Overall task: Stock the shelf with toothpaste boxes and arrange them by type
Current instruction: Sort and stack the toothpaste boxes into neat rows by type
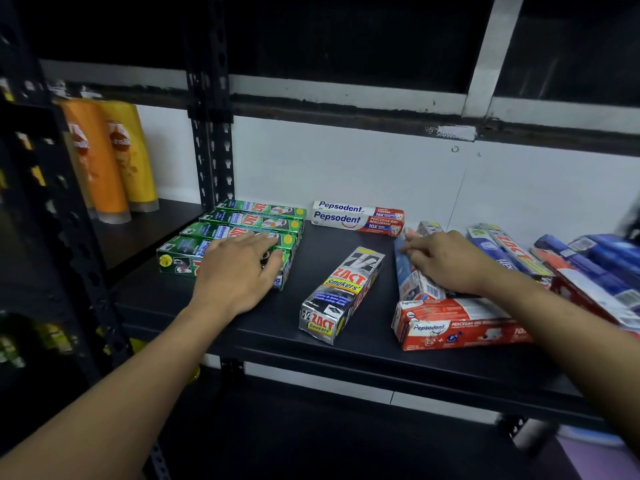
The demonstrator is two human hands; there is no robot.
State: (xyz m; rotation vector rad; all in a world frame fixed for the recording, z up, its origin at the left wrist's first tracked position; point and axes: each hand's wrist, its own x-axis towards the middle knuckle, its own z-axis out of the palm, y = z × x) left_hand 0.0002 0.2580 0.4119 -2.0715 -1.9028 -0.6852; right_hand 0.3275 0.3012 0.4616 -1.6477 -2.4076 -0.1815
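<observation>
Head view: the sorting step is in hand. At centre left the left hand lies flat on the row of green Zact boxes, its grip spread, fingers straight, seemingly squaring the row. At centre right the right hand curls its fingers on a blue-and-white box, its grip pinching that box at the edge of the mixed heap.

The next move probably calls for lifting this box clear and laying it with its own kind.

The only holder is the black shelf. On it lie the green row, two stacked Pepsodent boxes at the back wall, a silver Zact Smokers box alone in the middle, a red Pepsodent box at the front edge, and the unsorted heap on the right. Orange bottles stand upper left.
</observation>
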